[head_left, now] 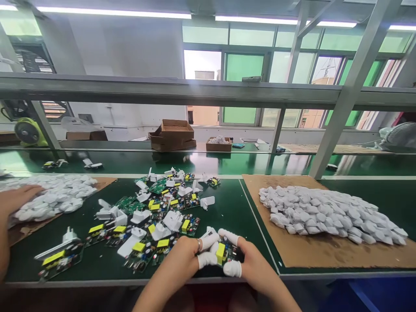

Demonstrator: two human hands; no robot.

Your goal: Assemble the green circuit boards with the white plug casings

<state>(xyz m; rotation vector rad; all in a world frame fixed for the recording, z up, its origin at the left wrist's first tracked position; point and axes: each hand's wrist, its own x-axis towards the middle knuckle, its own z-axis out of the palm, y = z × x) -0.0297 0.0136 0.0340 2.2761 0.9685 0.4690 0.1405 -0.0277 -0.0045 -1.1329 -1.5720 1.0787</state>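
Close to the bench's front edge, my left hand (191, 255) and my right hand (248, 260) meet around a small circuit board (229, 251) with a yellow-wrapped transformer. White finger covers wrap several fingertips on both hands. My left thumb and finger pinch the board's left side, where a white piece between them is mostly hidden. On the right side, my right thumb and finger grip its edge. To the left lies a loose heap of similar circuit boards (154, 206), many joined to white plug housings (173, 221).
Many white plastic pieces (325, 214) cover a cardboard sheet (302, 258) at right. Another person's hand (19, 197) rests on a second white pile (61, 197) at left. Behind the bench stand cardboard boxes (177, 130) and a metal frame (349, 91).
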